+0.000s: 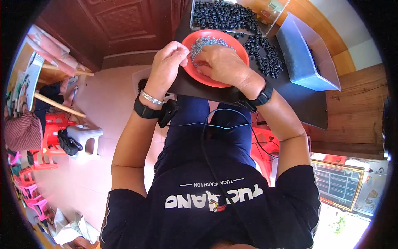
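- Bowl [191,74] of smooth red plastic, round, on the dark flat bench [304,103], with a loose heap of small, shiny metal pieces [211,41] inside.
- Right hand [222,64] dips into it, fingers curled; I cannot tell whether it grips any.
- Left hand [171,58] sits by the left rim, fingers bent; its grip cannot be told.
- Glossy black, rounded parts [265,58] lie scattered near an angular translucent bin [298,62].

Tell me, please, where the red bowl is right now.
In the head view, the red bowl sits upper centre on the dark table, beneath the right hand.
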The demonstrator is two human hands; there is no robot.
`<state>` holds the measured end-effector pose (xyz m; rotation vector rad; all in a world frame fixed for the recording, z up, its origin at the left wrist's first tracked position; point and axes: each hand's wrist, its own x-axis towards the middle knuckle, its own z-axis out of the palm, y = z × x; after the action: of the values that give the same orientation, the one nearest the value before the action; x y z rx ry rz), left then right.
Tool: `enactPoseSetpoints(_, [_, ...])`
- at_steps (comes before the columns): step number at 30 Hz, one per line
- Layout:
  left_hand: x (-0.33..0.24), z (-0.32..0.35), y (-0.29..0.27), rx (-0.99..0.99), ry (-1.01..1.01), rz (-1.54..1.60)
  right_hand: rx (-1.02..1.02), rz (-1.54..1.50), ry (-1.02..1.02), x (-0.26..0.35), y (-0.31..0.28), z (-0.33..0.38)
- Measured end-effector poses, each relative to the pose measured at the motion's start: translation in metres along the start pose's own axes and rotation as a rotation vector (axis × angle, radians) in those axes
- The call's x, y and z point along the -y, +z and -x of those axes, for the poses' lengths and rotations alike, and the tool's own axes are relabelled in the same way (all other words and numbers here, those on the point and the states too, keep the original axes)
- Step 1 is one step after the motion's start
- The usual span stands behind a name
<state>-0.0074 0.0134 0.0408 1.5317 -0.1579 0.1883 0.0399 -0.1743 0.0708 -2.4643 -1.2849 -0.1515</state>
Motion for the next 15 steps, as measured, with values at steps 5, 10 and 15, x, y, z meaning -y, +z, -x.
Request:
enactPoseSetpoints(5, [-0.003, 0.001, 0.001, -0.007, -0.026, -0.003, 0.027, 0.078, -0.08, -0.009, 0.008, -0.004])
enactPoseSetpoints(10, [-0.002, 0.001, 0.001, -0.013, -0.023, -0.049, 0.02, 0.127, -0.022, -0.016, 0.013, 0.001])
enactPoseSetpoints(15, [-0.004, 0.001, 0.0, 0.001, -0.011, -0.047, 0.02, 0.122, -0.015, -0.02, 0.005, 0.005])
